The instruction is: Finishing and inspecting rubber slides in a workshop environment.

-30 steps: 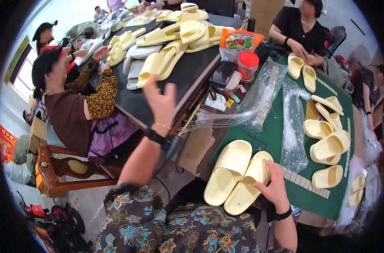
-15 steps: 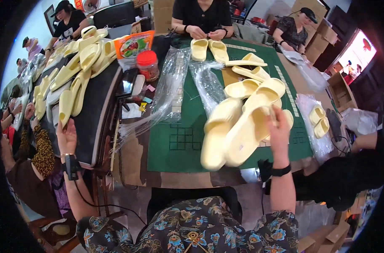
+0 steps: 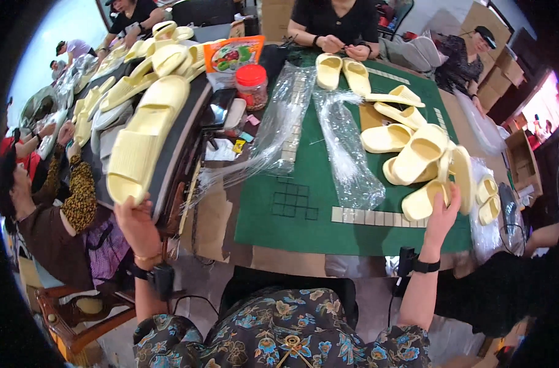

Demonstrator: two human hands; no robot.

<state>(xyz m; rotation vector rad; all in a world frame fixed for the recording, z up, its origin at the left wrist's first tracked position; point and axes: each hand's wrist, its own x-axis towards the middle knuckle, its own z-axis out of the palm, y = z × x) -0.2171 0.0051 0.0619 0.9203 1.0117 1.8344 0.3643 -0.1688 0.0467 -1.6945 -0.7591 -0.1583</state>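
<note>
The left hand (image 3: 138,227) holds a pale yellow slipper (image 3: 147,138) by its near end, fingers closed on the rim. The slipper is raised and tilted, sole-bed toward the camera, in front of the black bench (image 3: 176,140). Behind it lies a pile of similar slippers (image 3: 166,58), with some grey ones (image 3: 111,116) beside them.

The right hand (image 3: 442,216) is at the near right of the green mat (image 3: 261,208), its fingers a little apart around the near end of the slipper cluster. A low slipper (image 3: 424,201) lies just beside the thumb, and a tilted slipper (image 3: 463,175) stands next to the fingertips; whether the fingers grip either one, I cannot tell. More slippers overlap just beyond.

Two clear bags of thin strands, a left bag (image 3: 279,132) and a right bag (image 3: 356,162), lie across the mat. A red-lidded jar (image 3: 251,89) stands near an orange pouch (image 3: 233,58). At the far side, a pair (image 3: 356,76) sits in front of a person in black (image 3: 335,24). Another pair (image 3: 489,199) rests on clear plastic at the right.
</note>
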